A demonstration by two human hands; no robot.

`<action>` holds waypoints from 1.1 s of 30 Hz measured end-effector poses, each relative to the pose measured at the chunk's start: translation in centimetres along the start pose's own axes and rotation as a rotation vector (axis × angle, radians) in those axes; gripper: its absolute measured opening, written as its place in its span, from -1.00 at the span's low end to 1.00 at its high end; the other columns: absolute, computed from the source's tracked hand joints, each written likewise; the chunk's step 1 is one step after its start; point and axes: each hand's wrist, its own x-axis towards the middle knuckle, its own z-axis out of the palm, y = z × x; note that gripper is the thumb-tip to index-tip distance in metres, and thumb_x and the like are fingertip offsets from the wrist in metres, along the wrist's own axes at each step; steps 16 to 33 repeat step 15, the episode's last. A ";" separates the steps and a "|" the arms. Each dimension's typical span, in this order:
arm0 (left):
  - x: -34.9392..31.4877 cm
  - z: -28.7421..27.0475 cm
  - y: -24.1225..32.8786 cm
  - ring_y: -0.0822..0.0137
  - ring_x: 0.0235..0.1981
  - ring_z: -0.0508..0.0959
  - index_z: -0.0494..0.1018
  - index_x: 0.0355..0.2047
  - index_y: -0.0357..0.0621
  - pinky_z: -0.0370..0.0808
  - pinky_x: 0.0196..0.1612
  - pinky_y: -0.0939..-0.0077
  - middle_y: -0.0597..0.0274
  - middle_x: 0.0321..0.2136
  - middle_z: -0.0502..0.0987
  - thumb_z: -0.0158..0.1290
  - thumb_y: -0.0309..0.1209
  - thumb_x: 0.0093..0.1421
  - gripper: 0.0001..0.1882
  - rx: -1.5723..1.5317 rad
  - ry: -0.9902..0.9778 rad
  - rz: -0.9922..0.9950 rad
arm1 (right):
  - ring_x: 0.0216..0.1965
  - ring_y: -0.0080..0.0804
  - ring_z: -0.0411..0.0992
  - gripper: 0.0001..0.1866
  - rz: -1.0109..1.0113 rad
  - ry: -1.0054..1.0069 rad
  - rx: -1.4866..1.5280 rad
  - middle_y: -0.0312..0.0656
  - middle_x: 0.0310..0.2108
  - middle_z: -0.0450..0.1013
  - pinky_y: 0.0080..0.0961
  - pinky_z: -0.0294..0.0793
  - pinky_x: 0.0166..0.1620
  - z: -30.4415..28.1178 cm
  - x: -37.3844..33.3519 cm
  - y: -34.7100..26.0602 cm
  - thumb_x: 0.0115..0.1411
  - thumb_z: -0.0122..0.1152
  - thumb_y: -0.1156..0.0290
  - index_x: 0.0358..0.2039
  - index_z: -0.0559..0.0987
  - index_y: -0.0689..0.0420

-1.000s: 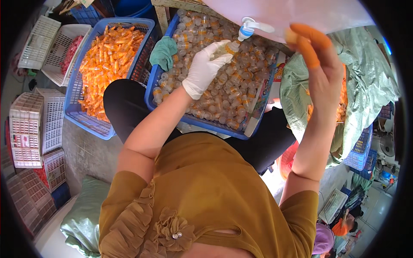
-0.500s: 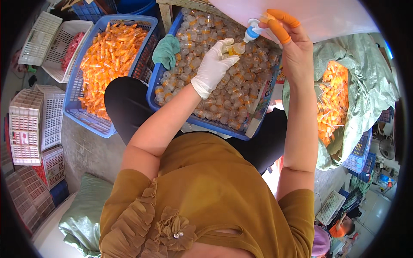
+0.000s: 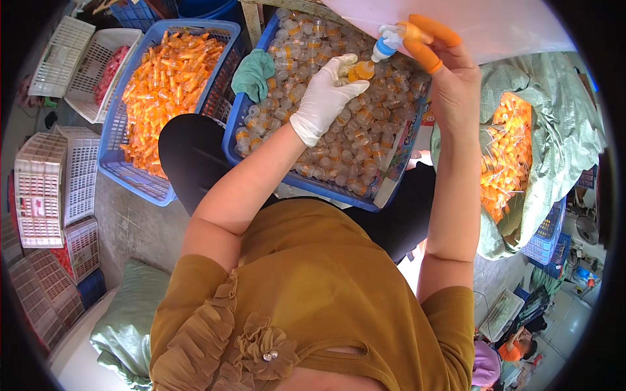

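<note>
My left hand (image 3: 326,94), in a white glove, holds a small clear bottle (image 3: 360,71) with orange liquid in it, over a blue crate (image 3: 229,133) heaped with small clear bottles (image 3: 339,140) with orange bands. Just above the held bottle's mouth is the tip of a blue-and-white tap (image 3: 386,45), which juts from the edge of a large whitish sheet-like container (image 3: 456,26). My right hand (image 3: 448,55) wears orange finger covers on its thumb and forefinger. Those fingers pinch at the tap's far end around a small pale-orange piece, whose kind I cannot make out.
Left of my knee, a blue basket (image 3: 104,146) holds many orange bottles. A green cloth (image 3: 253,75) hangs over the crate's left rim. At right, a green woven sack (image 3: 567,143) holds orange pieces with white sticks. White crates (image 3: 42,189) stack at far left; another person (image 3: 515,345) is at lower right.
The held bottle looks fuller and deeper orange. It now sits slightly below the tap's tip, while my right fingers have shifted a little at the tap, showing more of the pale-orange piece.
</note>
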 end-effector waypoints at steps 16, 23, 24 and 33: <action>-3.7 -3.9 1.9 0.53 -0.39 0.45 0.31 0.09 -0.28 0.40 -0.23 0.67 0.36 -0.31 0.53 0.14 -0.25 0.22 -0.48 -0.240 -0.510 -0.479 | -0.11 -0.27 0.47 -0.62 -0.075 -0.295 -0.806 -0.17 -0.13 0.48 -0.51 0.45 -0.02 -2.8 -6.2 -3.4 0.02 0.17 0.76 -0.12 0.57 0.19; -3.7 -3.9 1.9 0.53 -0.39 0.45 0.31 0.09 -0.28 0.40 -0.23 0.67 0.36 -0.31 0.53 0.14 -0.25 0.22 -0.48 -0.240 -0.510 -0.479 | -0.11 -0.27 0.47 -0.62 -0.075 -0.295 -0.806 -0.17 -0.13 0.48 -0.51 0.45 -0.02 -2.8 -6.2 -3.4 0.02 0.17 0.76 -0.12 0.57 0.19; -3.7 -3.9 1.9 0.53 -0.39 0.45 0.31 0.09 -0.28 0.40 -0.23 0.67 0.36 -0.31 0.53 0.14 -0.25 0.22 -0.48 -0.240 -0.510 -0.479 | -0.11 -0.27 0.47 -0.62 -0.075 -0.295 -0.806 -0.17 -0.13 0.48 -0.51 0.45 -0.02 -2.8 -6.2 -3.4 0.02 0.17 0.76 -0.12 0.57 0.19; -3.7 -3.9 1.9 0.53 -0.39 0.45 0.31 0.09 -0.28 0.40 -0.23 0.67 0.36 -0.31 0.53 0.14 -0.25 0.22 -0.48 -0.240 -0.510 -0.479 | -0.11 -0.27 0.47 -0.62 -0.075 -0.295 -0.806 -0.17 -0.13 0.48 -0.51 0.45 -0.02 -2.8 -6.2 -3.4 0.02 0.17 0.76 -0.12 0.57 0.19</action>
